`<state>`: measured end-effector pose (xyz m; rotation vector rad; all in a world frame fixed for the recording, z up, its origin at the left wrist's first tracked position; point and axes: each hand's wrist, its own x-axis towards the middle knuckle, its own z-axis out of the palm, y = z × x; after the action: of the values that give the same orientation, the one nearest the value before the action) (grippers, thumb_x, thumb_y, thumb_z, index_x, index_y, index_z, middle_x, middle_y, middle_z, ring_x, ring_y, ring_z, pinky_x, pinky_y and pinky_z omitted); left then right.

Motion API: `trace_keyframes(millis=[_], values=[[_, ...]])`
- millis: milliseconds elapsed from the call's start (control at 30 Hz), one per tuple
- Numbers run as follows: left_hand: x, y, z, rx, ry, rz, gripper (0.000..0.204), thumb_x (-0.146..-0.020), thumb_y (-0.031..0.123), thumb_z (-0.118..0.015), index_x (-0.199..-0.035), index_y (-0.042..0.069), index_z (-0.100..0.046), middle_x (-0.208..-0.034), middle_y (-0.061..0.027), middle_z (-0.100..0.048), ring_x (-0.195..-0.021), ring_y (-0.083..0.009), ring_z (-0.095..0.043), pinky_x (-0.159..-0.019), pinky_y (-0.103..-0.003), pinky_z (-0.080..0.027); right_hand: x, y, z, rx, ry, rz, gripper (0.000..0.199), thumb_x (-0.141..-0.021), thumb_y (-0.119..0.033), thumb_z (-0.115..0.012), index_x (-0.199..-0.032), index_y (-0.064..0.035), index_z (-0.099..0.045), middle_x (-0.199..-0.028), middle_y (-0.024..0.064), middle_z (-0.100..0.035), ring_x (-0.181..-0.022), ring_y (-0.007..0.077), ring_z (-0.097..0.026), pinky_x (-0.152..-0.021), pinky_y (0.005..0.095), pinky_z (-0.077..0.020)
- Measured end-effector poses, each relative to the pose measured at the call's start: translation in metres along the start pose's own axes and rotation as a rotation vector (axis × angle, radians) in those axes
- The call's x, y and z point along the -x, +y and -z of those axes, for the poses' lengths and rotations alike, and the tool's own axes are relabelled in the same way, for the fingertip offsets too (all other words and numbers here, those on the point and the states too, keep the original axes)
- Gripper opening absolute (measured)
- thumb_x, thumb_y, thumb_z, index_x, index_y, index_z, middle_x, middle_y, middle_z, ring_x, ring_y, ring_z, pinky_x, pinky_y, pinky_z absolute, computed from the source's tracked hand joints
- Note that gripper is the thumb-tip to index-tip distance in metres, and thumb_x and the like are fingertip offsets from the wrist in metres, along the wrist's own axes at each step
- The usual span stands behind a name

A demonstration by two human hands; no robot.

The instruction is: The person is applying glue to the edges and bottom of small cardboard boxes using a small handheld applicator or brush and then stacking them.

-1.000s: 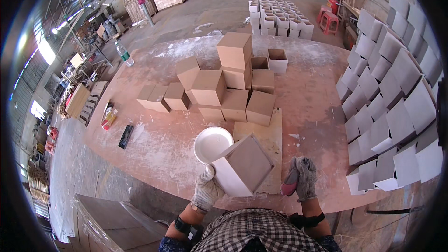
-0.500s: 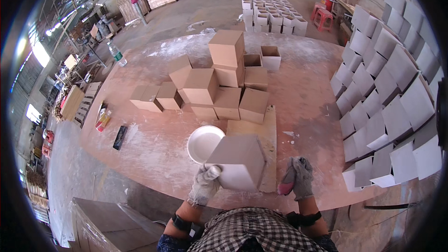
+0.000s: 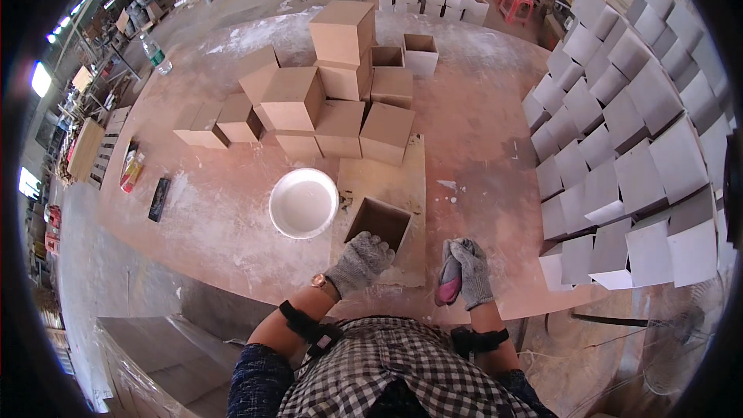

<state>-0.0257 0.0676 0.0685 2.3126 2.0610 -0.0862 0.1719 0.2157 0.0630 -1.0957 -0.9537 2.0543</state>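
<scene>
My left hand [image 3: 362, 262], in a grey knitted glove, has its fingers curled over the near rim of a square open-topped box [image 3: 396, 223]. The box stands on a pale board [image 3: 404, 267], showing its dark inside. My right hand [image 3: 470, 272], gloved too, is apart from the box, over the table's near side. It is closed around a rounded pink-and-grey pad [image 3: 448, 292], whose exact kind I cannot make out. Left of the box sits a white bowl [image 3: 303, 205] of whitish stuff.
Brown boxes [image 3: 290, 97] are piled beyond the bowl, with a whitish box [image 3: 421, 58] behind. A tall stack of whitish boxes [image 3: 611, 190] lines the right. A black flat object [image 3: 159, 200] and a plastic bottle [image 3: 157, 56] lie to the left on the table [image 3: 224, 240].
The box, tilted in my left hand before, now rests on the board with its opening up. My left hand has shifted onto its near rim. The view has moved too.
</scene>
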Motion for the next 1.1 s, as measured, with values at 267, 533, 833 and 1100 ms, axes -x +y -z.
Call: trace_keyframes(millis=[267,533,833,1100], values=[[0.072,-0.013,-0.015,0.148,0.591,0.130,0.033,-0.073,0.016,-0.064,-0.105,0.009,-0.063,-0.115,-0.0085,-0.057,-0.114,-0.0298,-0.050,-0.096,-0.046,-0.042,-0.005,-0.002,-0.021,0.628,-0.164,0.171,0.011,-0.088,-0.014,-0.062,-0.083,-0.0061,-0.056,-0.075,0.0041,-0.061,-0.066,0.0138,-0.059,-0.065,0.0268,-0.0490],[0.069,-0.016,-0.013,0.121,0.609,0.180,0.035,-0.077,0.016,-0.066,-0.110,0.007,-0.062,-0.119,-0.0096,-0.056,-0.118,-0.0309,-0.049,-0.096,-0.047,-0.042,-0.035,-0.007,-0.069,1.196,-0.202,0.889,0.015,-0.088,-0.022,-0.060,-0.084,-0.0093,-0.055,-0.070,0.0126,-0.056,-0.063,0.0313,-0.058,-0.059,0.0406,-0.0466],[0.045,-0.016,-0.027,0.208,0.656,0.114,0.034,-0.070,0.014,-0.061,-0.104,0.006,-0.064,-0.106,-0.0123,-0.058,-0.113,-0.0308,-0.052,-0.096,-0.048,-0.042,0.016,0.017,-0.063,1.519,-0.539,1.118,0.015,-0.088,-0.025,-0.057,-0.083,-0.0116,-0.055,-0.069,0.0128,-0.056,-0.063,0.0323,-0.058,-0.055,0.0433,-0.0473],[0.036,-0.012,-0.011,0.000,0.659,0.002,0.030,-0.073,0.016,-0.066,-0.101,0.006,-0.065,-0.108,-0.0117,-0.058,-0.113,-0.0329,-0.051,-0.098,-0.049,-0.042,0.054,0.001,-0.009,1.178,-0.437,0.350,0.019,-0.086,-0.026,-0.061,-0.091,-0.0083,-0.065,-0.081,0.0127,-0.061,-0.069,0.0316,-0.058,-0.065,0.0397,-0.0484]])
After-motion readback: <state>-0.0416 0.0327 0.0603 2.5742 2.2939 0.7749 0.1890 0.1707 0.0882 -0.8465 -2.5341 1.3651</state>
